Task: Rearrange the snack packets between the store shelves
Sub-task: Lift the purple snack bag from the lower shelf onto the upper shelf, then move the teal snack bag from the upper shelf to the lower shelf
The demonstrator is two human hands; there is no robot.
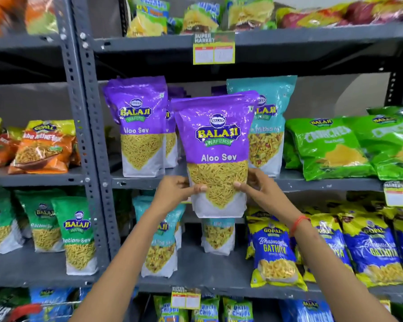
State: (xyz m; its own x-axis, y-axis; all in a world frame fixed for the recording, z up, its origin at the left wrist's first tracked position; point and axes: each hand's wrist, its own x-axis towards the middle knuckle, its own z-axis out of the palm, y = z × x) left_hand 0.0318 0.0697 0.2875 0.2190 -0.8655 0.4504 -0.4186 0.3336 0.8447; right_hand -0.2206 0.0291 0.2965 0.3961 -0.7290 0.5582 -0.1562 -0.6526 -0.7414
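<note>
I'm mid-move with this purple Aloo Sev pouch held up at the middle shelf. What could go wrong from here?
1. Both hands, left and right, pinch only the lower part of the held Aloo Sev pouch; its tall top could flop.
2. Pushed in, it may topple the upright teal pouch or the purple pouch on the shelf.

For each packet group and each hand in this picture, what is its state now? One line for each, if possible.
Held Aloo Sev packet: upright, lifted in front of the shelf, gripped low on both sides.
Left hand: closed on the packet.
Right hand: closed on the packet.
Shelved Aloo Sev packet: standing upright.
Teal packet: standing, partly hidden.
Green Crunchex packets: lying tilted.
</note>
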